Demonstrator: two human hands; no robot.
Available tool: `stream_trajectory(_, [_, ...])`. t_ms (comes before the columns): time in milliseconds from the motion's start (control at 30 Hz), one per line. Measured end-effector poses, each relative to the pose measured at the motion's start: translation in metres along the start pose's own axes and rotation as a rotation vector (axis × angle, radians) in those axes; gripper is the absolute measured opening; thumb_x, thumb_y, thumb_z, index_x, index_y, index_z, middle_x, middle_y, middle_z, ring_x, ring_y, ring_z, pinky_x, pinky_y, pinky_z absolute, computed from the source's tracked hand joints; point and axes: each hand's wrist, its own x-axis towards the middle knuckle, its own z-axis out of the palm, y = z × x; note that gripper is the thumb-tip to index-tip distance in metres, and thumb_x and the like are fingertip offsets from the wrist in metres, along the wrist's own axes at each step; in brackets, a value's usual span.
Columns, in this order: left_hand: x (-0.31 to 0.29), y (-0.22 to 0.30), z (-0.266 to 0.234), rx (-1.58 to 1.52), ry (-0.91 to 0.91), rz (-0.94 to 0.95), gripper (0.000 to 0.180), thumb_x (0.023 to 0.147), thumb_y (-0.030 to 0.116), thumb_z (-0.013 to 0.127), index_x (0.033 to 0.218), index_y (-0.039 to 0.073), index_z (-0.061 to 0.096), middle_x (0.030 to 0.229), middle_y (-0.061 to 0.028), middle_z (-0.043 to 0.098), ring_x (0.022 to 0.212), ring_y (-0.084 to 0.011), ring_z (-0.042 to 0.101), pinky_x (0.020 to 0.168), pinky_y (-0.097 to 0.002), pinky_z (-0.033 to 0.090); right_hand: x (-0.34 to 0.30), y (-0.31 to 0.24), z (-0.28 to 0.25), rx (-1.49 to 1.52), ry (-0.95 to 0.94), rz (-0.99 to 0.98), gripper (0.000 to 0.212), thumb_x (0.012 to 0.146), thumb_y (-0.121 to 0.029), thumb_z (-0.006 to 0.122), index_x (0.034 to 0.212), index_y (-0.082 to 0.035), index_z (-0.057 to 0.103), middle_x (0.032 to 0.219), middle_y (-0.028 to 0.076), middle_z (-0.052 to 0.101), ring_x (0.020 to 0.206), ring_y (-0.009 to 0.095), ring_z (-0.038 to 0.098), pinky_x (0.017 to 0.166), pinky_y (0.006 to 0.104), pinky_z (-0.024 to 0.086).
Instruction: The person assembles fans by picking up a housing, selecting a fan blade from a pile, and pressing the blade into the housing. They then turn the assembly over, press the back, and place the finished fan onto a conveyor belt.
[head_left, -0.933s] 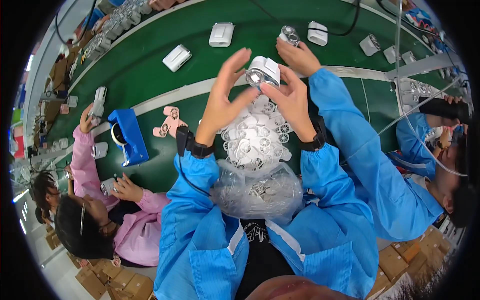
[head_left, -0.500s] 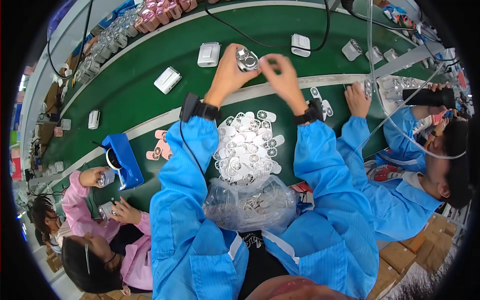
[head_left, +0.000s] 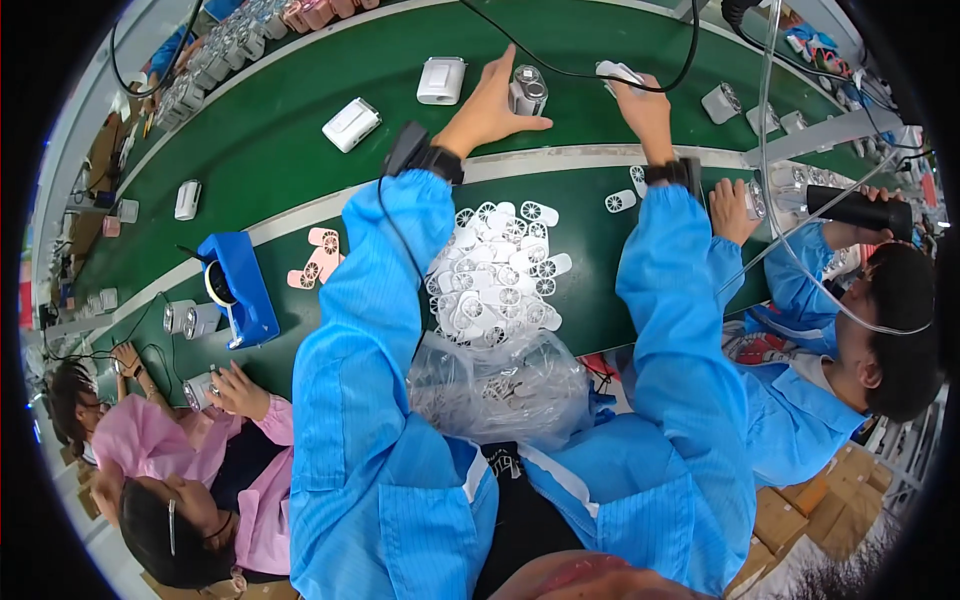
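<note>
Right grip (head_left: 646, 102) pinched a white unit (head_left: 618, 74) slanting up-left; left grip (head_left: 488, 113) gaped wide, nearer the silver-faced unit (head_left: 530, 90) just right of its palm, contact unclear.

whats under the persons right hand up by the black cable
Part of a white device shows beyond the right hand, near the black cable. The hand covers the rest, and whether the device touches the green belt can't be told.

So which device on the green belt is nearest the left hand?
The silver-faced device between the thumb and fingers of the left hand; the others are farther away.
</note>
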Motion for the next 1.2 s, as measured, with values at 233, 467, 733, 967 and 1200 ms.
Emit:
stream_trajectory(233, [-0.072, 0.118, -0.059, 0.07, -0.031, 0.187, 0.088, 0.075, 0.035, 0.094, 0.147, 0.003, 0.053, 0.134, -0.0228, 0.066, 0.123, -0.0362, 0.066, 0.104, -0.0413, 0.053, -0.131, -0.11, -0.053, 0.31, -0.573, -0.138, 0.058, 0.099, -0.047, 0.069, 0.126, 0.005, 0.068, 0.097, 0.007, 0.072, 0.077, 0.013, 0.064, 0.066, 0.0281, 0.052])
stream_trajectory(467, [-0.192, 0.12, -0.105, -0.109, 0.005, -0.389, 0.065, 0.08, 0.025, 0.093, 0.131, 0.001, 0.061, 0.117, -0.0124, 0.073, 0.107, -0.0215, 0.072, 0.092, -0.0355, 0.057, -0.194, -0.07, -0.024, -0.088, -0.377, -0.523, 0.032, 0.093, -0.024, 0.079, 0.112, 0.0, 0.07, 0.105, 0.01, 0.067, 0.087, 0.027, 0.068, 0.074, 0.0388, 0.055])
stream_trajectory(733, [-0.253, 0.128, -0.096, -0.418, 0.175, -0.454, 0.056, 0.085, 0.017, 0.089, 0.13, 0.0, 0.06, 0.115, -0.0079, 0.071, 0.107, -0.0161, 0.068, 0.09, -0.0328, 0.056, -0.196, -0.061, -0.021, -0.024, -0.487, -0.431, 0.031, 0.085, -0.016, 0.084, 0.109, -0.003, 0.071, 0.106, 0.011, 0.064, 0.09, 0.031, 0.067, 0.077, 0.0408, 0.055])
stream_trajectory(967, [-0.253, 0.134, -0.086, -0.476, 0.224, -0.451, 0.051, 0.09, 0.015, 0.084, 0.131, 0.0, 0.059, 0.113, -0.0075, 0.071, 0.104, -0.015, 0.068, 0.088, -0.0315, 0.056, -0.194, -0.059, -0.029, 0.01, -0.579, -0.456, 0.032, 0.083, -0.013, 0.085, 0.11, -0.004, 0.071, 0.107, 0.009, 0.062, 0.09, 0.03, 0.066, 0.079, 0.0395, 0.055])
stream_trajectory(1200, [-0.255, 0.145, -0.09, -0.569, 0.153, -0.578, 0.049, 0.092, 0.016, 0.083, 0.131, -0.002, 0.059, 0.113, -0.0081, 0.071, 0.101, -0.0142, 0.068, 0.086, -0.0304, 0.056, -0.195, -0.06, -0.036, 0.035, -0.558, -0.574, 0.032, 0.082, -0.009, 0.085, 0.109, -0.004, 0.07, 0.106, 0.008, 0.061, 0.091, 0.027, 0.066, 0.08, 0.0383, 0.054])
